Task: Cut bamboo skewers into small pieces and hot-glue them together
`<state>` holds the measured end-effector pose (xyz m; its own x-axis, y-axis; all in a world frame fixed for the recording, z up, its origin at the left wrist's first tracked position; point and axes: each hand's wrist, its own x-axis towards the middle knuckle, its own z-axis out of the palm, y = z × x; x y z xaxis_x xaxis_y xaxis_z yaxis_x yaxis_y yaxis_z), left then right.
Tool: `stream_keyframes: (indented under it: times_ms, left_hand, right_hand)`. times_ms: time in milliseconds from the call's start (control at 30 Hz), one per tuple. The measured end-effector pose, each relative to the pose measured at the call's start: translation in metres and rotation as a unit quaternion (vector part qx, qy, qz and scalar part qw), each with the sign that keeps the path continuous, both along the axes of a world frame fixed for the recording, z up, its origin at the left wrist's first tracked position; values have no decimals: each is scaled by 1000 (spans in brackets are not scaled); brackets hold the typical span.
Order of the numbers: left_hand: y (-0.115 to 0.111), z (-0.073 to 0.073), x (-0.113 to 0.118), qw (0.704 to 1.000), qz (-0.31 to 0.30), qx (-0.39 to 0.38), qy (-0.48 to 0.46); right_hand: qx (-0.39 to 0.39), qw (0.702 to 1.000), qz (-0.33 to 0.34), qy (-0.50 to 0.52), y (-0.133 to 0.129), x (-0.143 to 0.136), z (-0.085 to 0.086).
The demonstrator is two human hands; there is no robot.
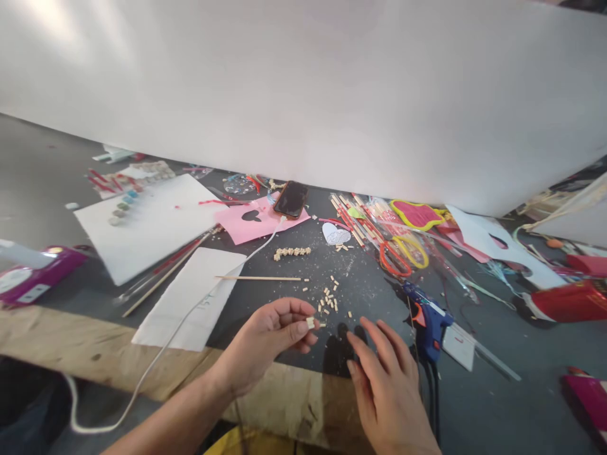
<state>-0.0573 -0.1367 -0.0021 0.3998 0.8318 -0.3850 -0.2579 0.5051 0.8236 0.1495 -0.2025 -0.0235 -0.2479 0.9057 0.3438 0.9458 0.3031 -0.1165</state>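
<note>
Between the thumb and fingers of my left hand (277, 332) is a small cluster of cut wooden stick pieces (310, 323). My right hand (386, 379) hovers palm down to the right, its fingers apart and nothing in them. Loose short stick pieces (328, 298) lie scattered on the dark table just beyond both hands. Farther back sits a row of joined stick pieces (292, 252). A long thin wooden stick (258, 278) lies crosswise, partly over a white paper (190, 316). Right of my right hand rests a blue glue gun (431, 325).
A phone (291, 200) on pink paper (237, 226) has a white cable (190, 311) running to the front left. Orange and yellow scissors (403, 254) lie beside bundled sticks (348, 218). A red can (569, 300) is at the right; a white wall (303, 95) stands behind.
</note>
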Motion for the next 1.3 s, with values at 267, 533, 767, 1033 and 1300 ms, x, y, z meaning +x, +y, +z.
stream_keyframes:
  times_ms: [267,533,767,1033,1300]
  left_hand:
    - [3,-6,-5,981,-56,113,146]
    - [5,-12,-4,831,-115,379,392]
    - [0,-17,3,704,-141,497,487]
    - [0,-15,7,674,-159,518,502]
    - [14,-7,-7,657,-133,533,516]
  right_hand:
    - [48,997,-50,33,11,42,11]
    - [-18,963,-270,-11,9,81,14]
    - [-173,898,-403,27,33,77,21]
    - [-86,804,-445,386,21,79,30]
    - [-255,570,-246,741,-1,57,20]
